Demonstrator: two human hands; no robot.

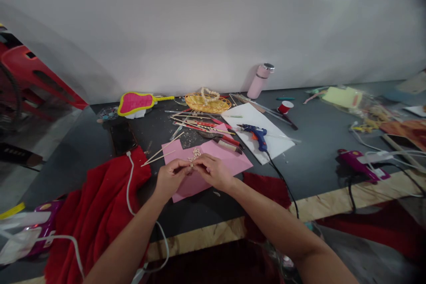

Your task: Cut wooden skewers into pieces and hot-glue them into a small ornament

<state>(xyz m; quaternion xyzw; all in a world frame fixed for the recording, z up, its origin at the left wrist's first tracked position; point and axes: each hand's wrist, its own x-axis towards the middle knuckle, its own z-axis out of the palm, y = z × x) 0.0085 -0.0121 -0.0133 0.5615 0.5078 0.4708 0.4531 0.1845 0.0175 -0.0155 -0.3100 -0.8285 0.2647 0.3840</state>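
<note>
My left hand (171, 178) and my right hand (214, 172) meet fingertip to fingertip over a pink sheet (193, 183). Both pinch one end of a small cluster of pale, bead-like pieces (195, 154), whose rest lies just beyond my fingers. The exact part between the fingertips is too small to make out. Thin wooden sticks (163, 151) rest at the sheet's left edge. A blue glue gun (258, 135) lies on a white sheet (274, 142) to the right. Behind the sticks and tools stands a yellow woven basket (208, 105) with a pale beaded loop on it.
A pink bottle (260, 80) stands by the white partition (213, 40). Cutters and pens lie beyond my hands. At left are a phone (123, 137), a red cloth (106, 191) and a white cable. The glue gun's black cord (281, 177) crosses the front edge. Purple power strips sit at both sides.
</note>
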